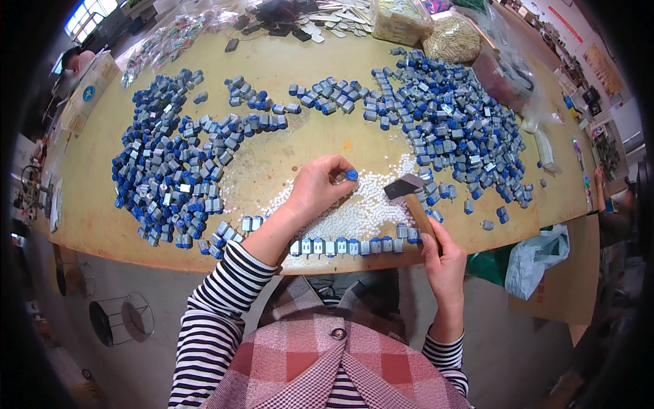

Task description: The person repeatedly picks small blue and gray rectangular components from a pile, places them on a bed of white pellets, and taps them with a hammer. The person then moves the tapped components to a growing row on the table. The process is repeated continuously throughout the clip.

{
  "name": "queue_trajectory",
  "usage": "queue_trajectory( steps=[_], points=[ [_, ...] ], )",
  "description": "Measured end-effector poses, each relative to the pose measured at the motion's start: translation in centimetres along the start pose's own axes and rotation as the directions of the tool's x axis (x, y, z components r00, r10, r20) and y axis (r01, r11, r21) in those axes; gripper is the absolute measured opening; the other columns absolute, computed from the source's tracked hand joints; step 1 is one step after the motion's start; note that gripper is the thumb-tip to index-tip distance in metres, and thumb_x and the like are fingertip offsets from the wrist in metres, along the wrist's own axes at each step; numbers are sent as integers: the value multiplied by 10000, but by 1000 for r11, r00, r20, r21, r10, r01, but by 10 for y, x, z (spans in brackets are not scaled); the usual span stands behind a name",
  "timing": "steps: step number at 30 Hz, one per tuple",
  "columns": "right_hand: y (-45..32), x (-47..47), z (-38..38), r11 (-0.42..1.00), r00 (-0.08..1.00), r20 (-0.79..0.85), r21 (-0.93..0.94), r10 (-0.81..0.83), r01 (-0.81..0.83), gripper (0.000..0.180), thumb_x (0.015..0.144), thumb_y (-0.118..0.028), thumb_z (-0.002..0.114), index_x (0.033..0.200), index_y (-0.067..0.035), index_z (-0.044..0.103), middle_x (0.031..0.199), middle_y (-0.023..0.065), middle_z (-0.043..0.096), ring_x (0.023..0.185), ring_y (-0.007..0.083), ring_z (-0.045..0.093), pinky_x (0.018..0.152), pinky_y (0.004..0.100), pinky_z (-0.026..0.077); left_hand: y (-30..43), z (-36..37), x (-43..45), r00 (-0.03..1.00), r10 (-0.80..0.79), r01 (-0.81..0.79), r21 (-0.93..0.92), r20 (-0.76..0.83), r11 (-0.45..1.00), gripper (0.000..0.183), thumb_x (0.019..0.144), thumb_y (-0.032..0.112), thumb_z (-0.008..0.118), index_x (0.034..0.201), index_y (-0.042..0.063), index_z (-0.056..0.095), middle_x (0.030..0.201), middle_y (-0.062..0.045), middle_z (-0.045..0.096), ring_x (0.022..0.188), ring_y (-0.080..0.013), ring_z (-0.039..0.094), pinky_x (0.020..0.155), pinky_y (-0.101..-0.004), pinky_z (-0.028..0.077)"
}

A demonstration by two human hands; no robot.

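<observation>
Between its fingertips, my left hand (319, 186) holds a small electric motor with a blue end cap (352, 175), over a spread of tiny white plastic parts (368, 204). My right hand (443, 253) grips the wooden handle of a hammer (406, 187), whose dark metal head is raised to the right of the white parts. Along the near edge of the table, a row of small motors (342, 247) stands side by side, shafts pointing towards me. The lower part of the held motor is hidden by my fingers.
Large heaps of motors lie at the left (168, 168) and right (454, 112) of the table (317, 143). A bag of pale pieces (449, 38) and a plastic tub (398, 23) stand at the back. A stool (120, 319) stands on the floor; a person (79, 60) is far left.
</observation>
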State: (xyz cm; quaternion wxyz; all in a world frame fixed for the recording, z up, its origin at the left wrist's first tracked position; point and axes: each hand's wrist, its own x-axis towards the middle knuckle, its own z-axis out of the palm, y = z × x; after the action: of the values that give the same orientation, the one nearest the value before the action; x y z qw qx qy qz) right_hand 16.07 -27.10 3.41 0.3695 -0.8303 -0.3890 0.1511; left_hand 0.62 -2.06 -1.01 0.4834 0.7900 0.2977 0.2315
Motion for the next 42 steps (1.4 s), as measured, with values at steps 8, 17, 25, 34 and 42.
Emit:
queue_trajectory(
  steps=[8,17,25,34,42],
  points=[
    [-66,12,-4,913,892,-196,-56,-408,405,381,951,-82,693,1331,-59,668,1070,219,739,902,317,746,774,365,570,3,-2,0,1000,-16,17,19,-17,1000,221,801,129,822,984,41,735,851,-57,712,725,-121,656,673,-285,541],
    [-66,13,13,862,832,-237,-223,-501,455,390,948,-60,686,1336,-52,655,1055,214,738,871,345,742,751,412,576,4,-2,-1,1000,-11,13,67,-26,998,237,775,159,839,959,49,739,785,-78,701,710,-157,663,672,-311,539],
    [-38,11,24,953,961,-63,-161,-270,257,363,952,-90,667,1314,-55,667,1049,212,741,887,402,722,745,413,569,2,-5,0,995,94,-90,102,-31,991,226,774,141,819,959,39,738,852,-97,709,751,-184,672,697,-325,544],
    [23,-12,9,996,999,-11,87,37,-36,311,982,-109,661,1275,-9,684,884,157,737,730,144,677,696,315,540,73,-19,34,953,301,-293,-296,-19,909,241,941,44,663,1182,53,671,1025,-89,728,903,-184,712,781,-318,585],
    [51,-11,15,984,999,-27,172,45,-40,329,990,-149,663,1292,-19,672,1036,227,737,856,257,731,799,345,555,5,-106,66,996,51,-92,903,78,420,429,866,-22,580,1236,160,698,1249,-40,678,1230,-277,603,1030,-387,511]
  ],
)
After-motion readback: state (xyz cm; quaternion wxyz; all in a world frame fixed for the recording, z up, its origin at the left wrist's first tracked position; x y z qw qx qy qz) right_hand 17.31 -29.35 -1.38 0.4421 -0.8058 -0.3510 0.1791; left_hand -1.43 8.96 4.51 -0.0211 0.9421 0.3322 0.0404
